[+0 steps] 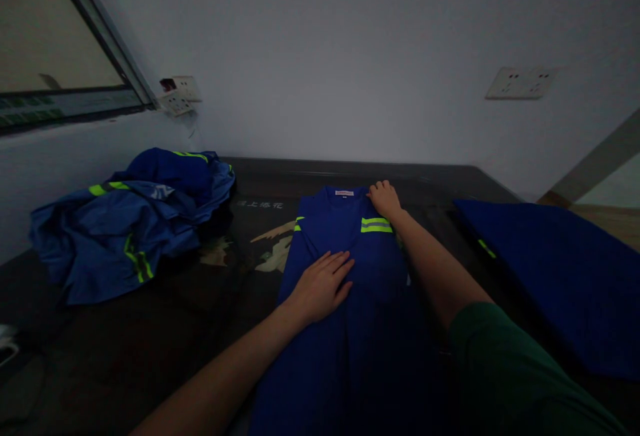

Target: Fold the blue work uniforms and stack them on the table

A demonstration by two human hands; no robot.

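A blue work jacket [320,349] with yellow-green and grey reflective strips lies folded lengthwise on the dark table, its collar and white label toward the wall. My left hand [323,286] rests flat on the middle of the jacket, fingers stretched out. At the upper right shoulder, beside the collar, my right hand [385,199] has its fingers bent together over the jacket's edge. The fingertips there are partly hidden. The jacket's lower part fades into shadow near my body.
A crumpled heap of blue garments [165,209] with reflective strips lies on the left of the dark table [250,169]. Flat folded blue clothing [565,276] lies on the right. Behind the table stands a white wall with a socket plate [520,83]; a window [60,43] is at upper left.
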